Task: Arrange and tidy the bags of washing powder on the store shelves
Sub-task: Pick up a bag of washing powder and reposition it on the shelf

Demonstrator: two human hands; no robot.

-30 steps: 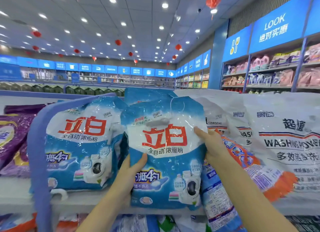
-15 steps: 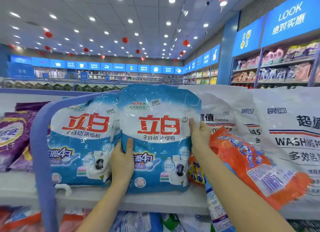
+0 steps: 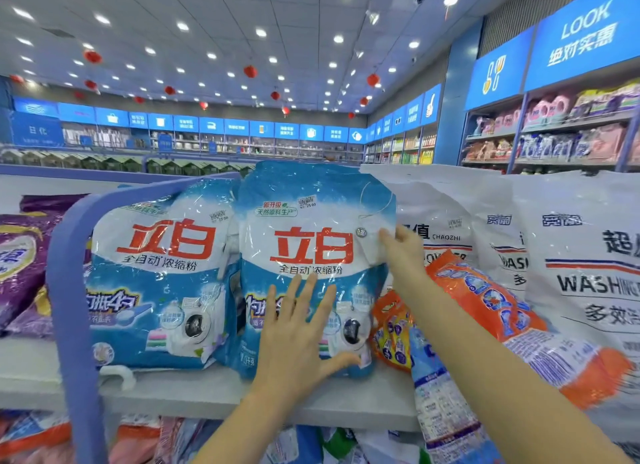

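Two blue-and-white washing powder bags with red characters stand upright side by side on the white shelf [image 3: 214, 391]. The right bag [image 3: 311, 228] has my left hand [image 3: 301, 332] pressed flat on its lower front, fingers spread and straight. My right hand [image 3: 401, 252] touches that bag's right edge with straight fingers. The left bag [image 3: 156, 276] stands free beside a blue divider rail [image 3: 65, 290]. An orange bag [image 3: 502, 321] lies tilted under my right forearm.
White "WASHING POWDER" bags [image 3: 581, 262] fill the shelf to the right. Purple bags [image 3: 20, 266] lie at the left beyond the rail. More bags sit on the lower shelf [image 3: 145, 439]. Wall shelves [image 3: 554, 138] with goods stand at the far right.
The right blue bag has gone from tilted and lifted to standing on the shelf. My left hand has opened flat on its front; my right hand has slid to its right edge.
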